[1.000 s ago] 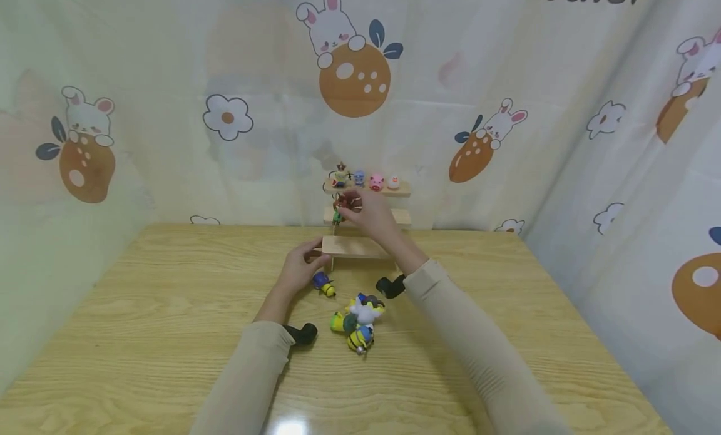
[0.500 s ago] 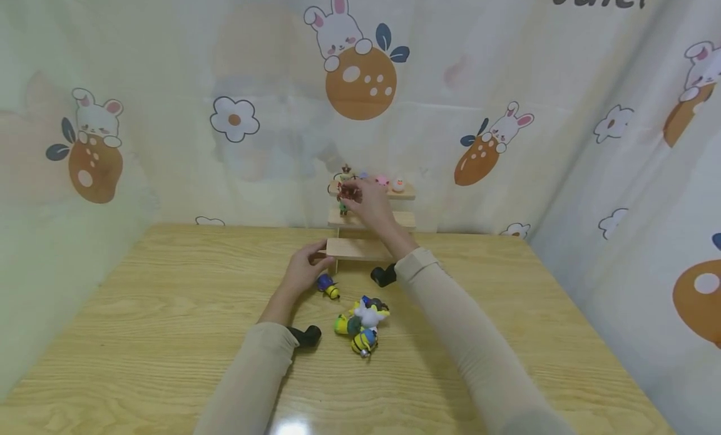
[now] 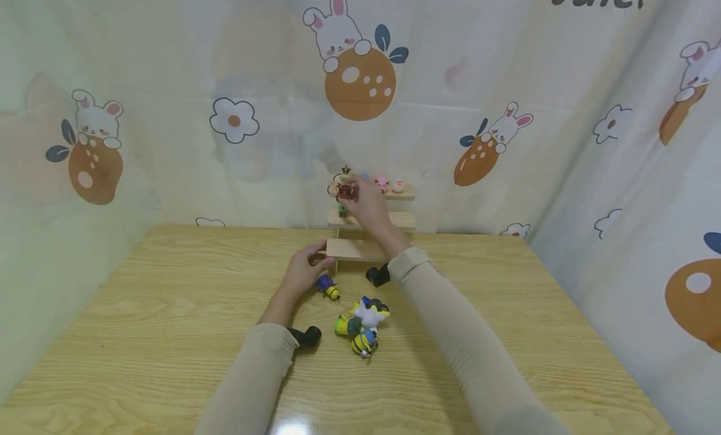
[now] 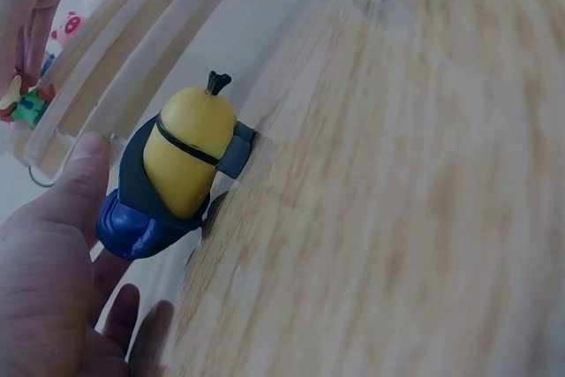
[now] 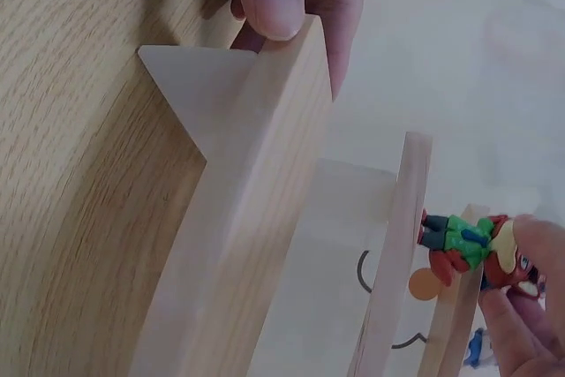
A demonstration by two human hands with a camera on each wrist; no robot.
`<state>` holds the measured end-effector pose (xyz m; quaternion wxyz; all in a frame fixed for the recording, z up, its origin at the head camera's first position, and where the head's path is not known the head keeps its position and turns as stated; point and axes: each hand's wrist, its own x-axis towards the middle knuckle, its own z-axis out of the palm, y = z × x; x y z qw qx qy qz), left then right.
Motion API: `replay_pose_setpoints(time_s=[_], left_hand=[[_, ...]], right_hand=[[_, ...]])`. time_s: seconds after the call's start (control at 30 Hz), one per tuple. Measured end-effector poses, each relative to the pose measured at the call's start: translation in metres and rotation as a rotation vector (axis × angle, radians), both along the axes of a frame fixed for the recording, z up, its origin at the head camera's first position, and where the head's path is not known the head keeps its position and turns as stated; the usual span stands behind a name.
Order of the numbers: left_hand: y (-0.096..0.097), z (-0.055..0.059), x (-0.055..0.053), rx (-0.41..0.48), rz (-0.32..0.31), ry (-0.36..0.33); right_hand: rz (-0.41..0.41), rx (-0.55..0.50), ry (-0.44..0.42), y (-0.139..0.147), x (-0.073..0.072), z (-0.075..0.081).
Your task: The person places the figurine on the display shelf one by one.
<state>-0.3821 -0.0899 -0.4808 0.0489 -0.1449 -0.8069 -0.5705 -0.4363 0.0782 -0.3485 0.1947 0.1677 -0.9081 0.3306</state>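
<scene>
My right hand (image 3: 368, 204) pinches a small animal figurine (image 5: 468, 243) by its reddish head, with fingertips and thumb. The toy wears a green jacket, stands upright, and has its feet right at the left end of the middle board (image 3: 402, 220) of a three-tier wooden display shelf. At the left end of the lowest board (image 3: 355, 250), my left hand (image 3: 304, 269) grips the wood, its thumb against the edge in the right wrist view. Just in front of that hand, a Minion figurine (image 4: 190, 152) in dark blue lies on the table.
Several small figures line the top board, among them a pink pig (image 3: 382, 184) and a white one (image 3: 398, 186). Nearer me on the table (image 3: 169, 310), a cluster holds a white big-eared figure (image 3: 368, 316) and a yellow-and-blue Minion (image 3: 363, 343). A printed curtain (image 3: 270, 172) stands behind.
The right hand has lifted the figurine slightly from where it was a second ago, still over the middle board's left end. The left hand keeps its grip. The head view has shifted a little.
</scene>
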Motion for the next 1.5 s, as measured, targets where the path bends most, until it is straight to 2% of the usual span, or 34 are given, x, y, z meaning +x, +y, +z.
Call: replay_pose_setpoints(time_s=[0.23,0.73,0.93,1.07,1.13,1.23,1.37,1.5], left_hand=[[0.000,-0.001,0.000,-0.007,0.001,0.015],[0.001,-0.002,-0.001,-0.027,0.014,0.024],[0.000,-0.002,-0.001,-0.024,0.013,0.024],[0.000,-0.001,-0.001,-0.014,0.008,0.019],[-0.001,-0.001,-0.001,-0.013,0.006,0.018],[-0.002,0.000,-0.001,-0.019,0.004,0.021],[-0.002,0.000,0.000,-0.027,0.003,0.023],[-0.002,0.000,0.002,-0.024,-0.003,0.020]], right_hand=[[-0.051,-0.027,-0.030,-0.004,0.003,0.002],[-0.046,-0.099,-0.071,-0.005,0.006,0.003],[-0.039,-0.149,-0.090,0.003,0.014,0.002],[-0.019,-0.160,-0.080,0.012,0.027,0.000],[0.001,-0.134,-0.108,0.015,0.037,-0.003],[0.065,-0.012,-0.186,0.018,0.053,-0.015],[0.214,0.195,-0.266,0.017,0.072,-0.036],[0.341,0.294,-0.297,0.011,0.088,-0.050]])
